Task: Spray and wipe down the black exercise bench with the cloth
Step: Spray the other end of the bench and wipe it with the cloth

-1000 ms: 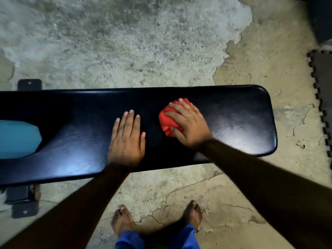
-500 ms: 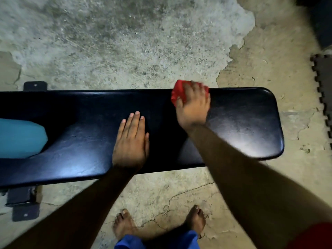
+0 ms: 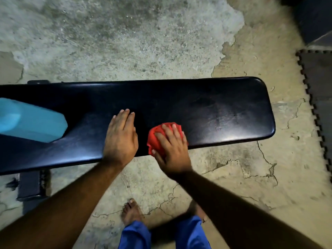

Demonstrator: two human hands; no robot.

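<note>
The black padded bench [image 3: 215, 105] runs left to right across the middle of the view. My right hand [image 3: 173, 150] presses a bunched red cloth [image 3: 156, 139] onto the bench's near edge, fingers spread over it. Just left of it, my left hand [image 3: 121, 137] lies flat on the padding, palm down, holding nothing. A blue plastic bottle [image 3: 32, 121] lies on the bench at the far left, partly cut off by the frame.
Cracked, patchy concrete floor [image 3: 125, 42] surrounds the bench. A dark interlocking foam mat [image 3: 319, 90] lies at the right edge. A bench foot [image 3: 30, 186] shows below left. My bare feet [image 3: 132, 212] and blue trouser legs stand near the bottom centre.
My right hand has dragged the red cloth from the bench's far edge back to the near edge. The left hand stayed flat on the padding. The view shifted slightly.
</note>
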